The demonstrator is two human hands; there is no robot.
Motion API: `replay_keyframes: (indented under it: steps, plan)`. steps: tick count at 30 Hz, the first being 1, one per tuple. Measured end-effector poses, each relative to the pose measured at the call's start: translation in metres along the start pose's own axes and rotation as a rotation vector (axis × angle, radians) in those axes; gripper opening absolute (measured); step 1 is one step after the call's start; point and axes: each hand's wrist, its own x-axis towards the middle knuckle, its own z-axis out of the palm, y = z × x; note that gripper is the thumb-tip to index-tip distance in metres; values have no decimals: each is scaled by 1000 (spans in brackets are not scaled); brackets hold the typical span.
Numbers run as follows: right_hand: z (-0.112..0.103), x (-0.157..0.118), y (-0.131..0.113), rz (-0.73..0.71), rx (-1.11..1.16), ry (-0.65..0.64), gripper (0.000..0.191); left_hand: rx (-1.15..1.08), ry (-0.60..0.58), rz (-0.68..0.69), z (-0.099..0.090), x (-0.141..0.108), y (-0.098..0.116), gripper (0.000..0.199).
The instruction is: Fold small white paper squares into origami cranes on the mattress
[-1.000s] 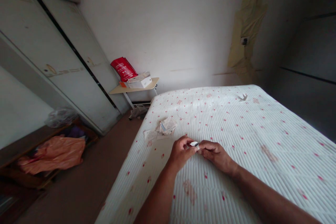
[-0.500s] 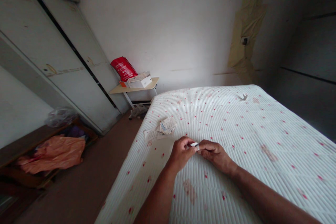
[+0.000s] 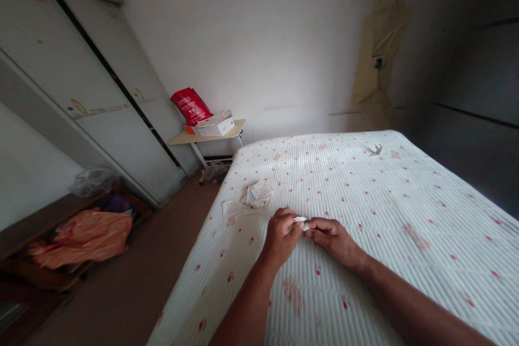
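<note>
Left hand point(image 3: 285, 235): one, thumb and fingers pinching small white item point(image 3: 300, 219).
Right hand point(image 3: 335, 240): one, fingertips at the item's opposite end.
Bed point(image 3: 405, 200): one, white, ribbed, red-spotted.
Printed papers point(image 3: 259, 194): loose pile on bed, near left hand.
Side table point(image 3: 182, 139): one, bearing white box point(image 3: 217, 128), red bag point(image 3: 191, 107).
Wall socket point(image 3: 378, 62): one, amid yellowish covering point(image 3: 367, 43).

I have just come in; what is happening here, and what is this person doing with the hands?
A person holds a small white piece, perhaps paper, between the left hand and right hand, close together above a bed. Printed papers lie on it, beyond the left hand. A pale scrap lies farther off, toward the right.
</note>
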Motion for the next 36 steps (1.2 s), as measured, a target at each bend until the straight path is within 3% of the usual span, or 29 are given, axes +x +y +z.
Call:
replay_keyframes:
  steps: [12,20,24,28,36]
  plan:
    - [0,0,2,-84,-133,-14,20,33,72,-9,-1,0,-4,13]
    - [2,-2,0,-25,-215,51,15,46,109,23,-13,1,-6,20]
    - [0,0,0,-56,-259,166,14,67,63,25,-15,1,-6,19]
    - [-6,1,-1,-192,-335,264,13,95,-21,33,-14,1,-8,17]
    - [-3,1,-8,-367,-433,245,13,160,-119,57,-6,-1,-6,15]
